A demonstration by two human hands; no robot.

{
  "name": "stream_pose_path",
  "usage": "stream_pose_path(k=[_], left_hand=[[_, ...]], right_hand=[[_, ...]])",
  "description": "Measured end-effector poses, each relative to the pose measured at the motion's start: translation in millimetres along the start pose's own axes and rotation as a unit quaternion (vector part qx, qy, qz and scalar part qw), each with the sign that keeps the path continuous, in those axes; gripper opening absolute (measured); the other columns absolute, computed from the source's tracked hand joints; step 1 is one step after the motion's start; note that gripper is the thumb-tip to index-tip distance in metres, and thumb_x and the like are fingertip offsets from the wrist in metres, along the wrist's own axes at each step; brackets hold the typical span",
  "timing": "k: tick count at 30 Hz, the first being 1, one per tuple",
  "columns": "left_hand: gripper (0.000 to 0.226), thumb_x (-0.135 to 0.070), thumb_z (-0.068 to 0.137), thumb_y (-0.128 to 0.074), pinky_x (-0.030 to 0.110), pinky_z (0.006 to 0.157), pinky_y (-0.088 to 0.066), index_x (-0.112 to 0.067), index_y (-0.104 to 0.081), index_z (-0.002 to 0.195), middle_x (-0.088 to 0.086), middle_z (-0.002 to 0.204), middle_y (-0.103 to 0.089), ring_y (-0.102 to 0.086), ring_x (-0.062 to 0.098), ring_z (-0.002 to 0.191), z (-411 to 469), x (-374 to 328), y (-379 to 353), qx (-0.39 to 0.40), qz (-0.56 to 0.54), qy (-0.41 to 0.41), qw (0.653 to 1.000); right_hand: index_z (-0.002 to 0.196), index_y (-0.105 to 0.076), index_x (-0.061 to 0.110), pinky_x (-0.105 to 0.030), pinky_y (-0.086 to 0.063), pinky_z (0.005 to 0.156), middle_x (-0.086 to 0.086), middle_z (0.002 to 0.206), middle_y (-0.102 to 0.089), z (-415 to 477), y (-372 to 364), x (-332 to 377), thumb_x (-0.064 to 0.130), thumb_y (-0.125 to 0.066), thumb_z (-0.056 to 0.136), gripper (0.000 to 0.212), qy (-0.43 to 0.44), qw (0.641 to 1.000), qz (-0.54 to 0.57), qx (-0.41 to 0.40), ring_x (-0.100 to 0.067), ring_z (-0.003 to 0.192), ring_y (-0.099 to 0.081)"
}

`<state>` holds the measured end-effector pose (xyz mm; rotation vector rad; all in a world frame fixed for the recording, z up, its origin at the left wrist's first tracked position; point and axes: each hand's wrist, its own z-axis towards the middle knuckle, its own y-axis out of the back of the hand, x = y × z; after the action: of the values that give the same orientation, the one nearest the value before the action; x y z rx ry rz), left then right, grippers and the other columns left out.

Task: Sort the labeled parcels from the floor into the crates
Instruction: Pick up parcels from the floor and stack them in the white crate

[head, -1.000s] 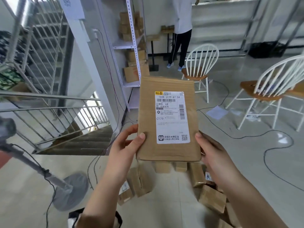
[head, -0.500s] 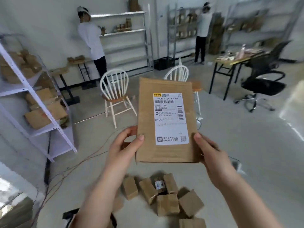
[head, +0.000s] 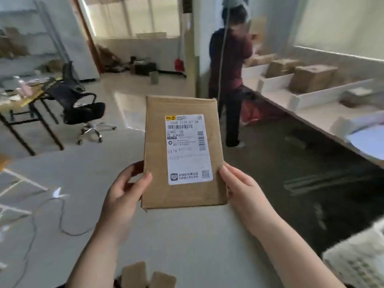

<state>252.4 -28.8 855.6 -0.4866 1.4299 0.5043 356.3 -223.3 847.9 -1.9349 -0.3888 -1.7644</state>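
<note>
I hold a flat brown cardboard parcel [head: 158, 142] upright in front of me, its white shipping label [head: 188, 149] facing me. My left hand [head: 122, 196] grips its lower left edge, thumb on the front and fingers curled behind. My right hand [head: 245, 194] holds the lower right edge from the side. White crates [head: 276, 82] with brown boxes in them stand along a long counter at the right. A white perforated crate [head: 357, 260] shows at the bottom right corner. Two small parcels [head: 145, 276] lie on the floor at the bottom edge.
A person in a dark red top [head: 230, 65] stands at the counter's far end. A black office chair [head: 81, 104] and a desk [head: 18, 100] stand at the left. A cable [head: 60, 221] runs over the floor at the lower left. Shelving lines the far left wall.
The view has swung to the right: white chairs and shelves have left the frame, the counter with crates has come in. The parcel stays in both hands, and the floor pile has slid to the bottom edge.
</note>
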Motion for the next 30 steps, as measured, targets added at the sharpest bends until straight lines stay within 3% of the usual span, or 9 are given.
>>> stream_pose_path(k=[2, 7, 10, 12, 16, 19, 22, 26, 30], left_hand=[[0.041, -0.051, 0.056, -0.066, 0.032, 0.078, -0.048, -0.039, -0.071, 0.096, -0.01, 0.096, -0.074, -0.066, 0.007, 0.084, -1.0, 10.8, -53.0, 0.082, -0.012, 0.009, 0.996], [0.061, -0.055, 0.055, -0.065, 0.032, 0.067, -0.046, -0.031, -0.065, 0.111, -0.005, 0.09, -0.074, -0.066, 0.008, 0.071, -26.6, 29.1, -190.8, 0.279, -0.004, 0.034, 0.96], [0.035, -0.038, 0.072, -0.072, 0.028, 0.072, -0.047, -0.033, -0.064, 0.106, -0.008, 0.099, -0.073, -0.066, 0.01, 0.085, -52.1, 38.3, -268.2, 0.356, -0.003, 0.046, 0.933], [0.018, -0.021, 0.087, -0.063, 0.022, 0.072, -0.049, -0.033, -0.064, 0.101, -0.012, 0.099, -0.073, -0.065, 0.008, 0.089, -68.7, 45.1, -319.9, 0.392, -0.002, 0.055, 0.918], [0.02, -0.022, 0.091, -0.058, 0.025, 0.072, -0.049, -0.038, -0.064, 0.1, -0.014, 0.099, -0.072, -0.066, 0.007, 0.093, -106.2, 55.3, -421.5, 0.442, 0.009, 0.069, 0.894], [0.02, -0.024, 0.091, -0.057, 0.022, 0.072, -0.049, -0.036, -0.063, 0.104, -0.013, 0.102, -0.072, -0.067, 0.005, 0.094, -133.0, 61.0, -493.0, 0.479, 0.007, 0.082, 0.874], [0.02, -0.025, 0.091, -0.058, 0.025, 0.08, -0.049, -0.038, -0.062, 0.106, -0.014, 0.102, -0.071, -0.066, 0.005, 0.097, -153.6, 68.1, -551.5, 0.508, 0.019, 0.104, 0.855], [0.025, -0.026, 0.092, -0.057, 0.011, 0.064, -0.046, -0.035, -0.057, 0.116, -0.017, 0.104, -0.066, -0.061, -0.006, 0.09, -162.8, 85.7, -603.8, 0.525, 0.058, 0.131, 0.839], [0.026, -0.027, 0.093, -0.056, 0.009, 0.059, -0.046, -0.037, -0.055, 0.117, -0.018, 0.107, -0.064, -0.06, -0.008, 0.088, -152.3, 111.8, -645.3, 0.549, 0.114, 0.15, 0.814]], right_hand=[[0.123, -0.061, 0.025, -0.031, -0.049, 0.097, 0.013, 0.112, -0.069, -27.7, 46.9, 1.9, 0.026, -0.048, 0.096, 0.031, 0.009, 0.996, 0.018, -0.084, -0.009, 0.109, -0.063], [0.127, -0.058, 0.017, -0.011, -0.054, 0.07, 0.006, 0.11, -0.07, -110.7, 154.7, 6.0, 0.019, -0.048, 0.096, 0.033, 0.01, 0.957, 0.059, -0.283, -0.001, 0.09, -0.068], [0.122, -0.061, 0.023, -0.01, -0.051, 0.068, 0.015, 0.1, -0.072, -156.5, 213.0, -0.5, 0.023, -0.049, 0.095, 0.03, 0.003, 0.921, 0.061, -0.385, 0.006, 0.081, -0.067], [0.113, -0.063, 0.03, -0.012, -0.05, 0.068, 0.021, 0.091, -0.072, -183.1, 249.4, -3.2, 0.025, -0.049, 0.096, 0.023, -0.006, 0.899, 0.055, -0.435, 0.009, 0.079, -0.066], [0.114, -0.062, 0.028, -0.013, -0.05, 0.074, 0.018, 0.098, -0.072, -230.3, 328.7, -1.0, 0.024, -0.047, 0.097, 0.024, -0.015, 0.868, 0.058, -0.493, 0.005, 0.087, -0.066], [0.099, -0.062, 0.032, -0.01, -0.05, 0.065, 0.024, 0.084, -0.072, -259.1, 390.2, 3.4, 0.024, -0.046, 0.097, 0.018, -0.02, 0.851, 0.062, -0.521, 0.009, 0.077, -0.066], [0.119, -0.059, 0.027, -0.016, -0.048, 0.076, 0.018, 0.101, -0.071, -277.7, 442.2, 2.1, 0.028, -0.049, 0.096, 0.025, -0.027, 0.827, 0.063, -0.558, 0.002, 0.09, -0.066], [0.114, -0.062, 0.03, -0.023, -0.047, 0.084, 0.015, 0.106, -0.07, -280.3, 491.5, -11.9, 0.03, -0.048, 0.096, 0.023, -0.05, 0.813, 0.083, -0.574, -0.005, 0.101, -0.063], [0.13, -0.055, 0.021, -0.029, -0.046, 0.094, 0.01, 0.117, -0.066, -264.6, 531.7, -36.1, 0.031, -0.048, 0.096, 0.037, -0.089, 0.796, 0.109, -0.588, -0.01, 0.109, -0.059]])
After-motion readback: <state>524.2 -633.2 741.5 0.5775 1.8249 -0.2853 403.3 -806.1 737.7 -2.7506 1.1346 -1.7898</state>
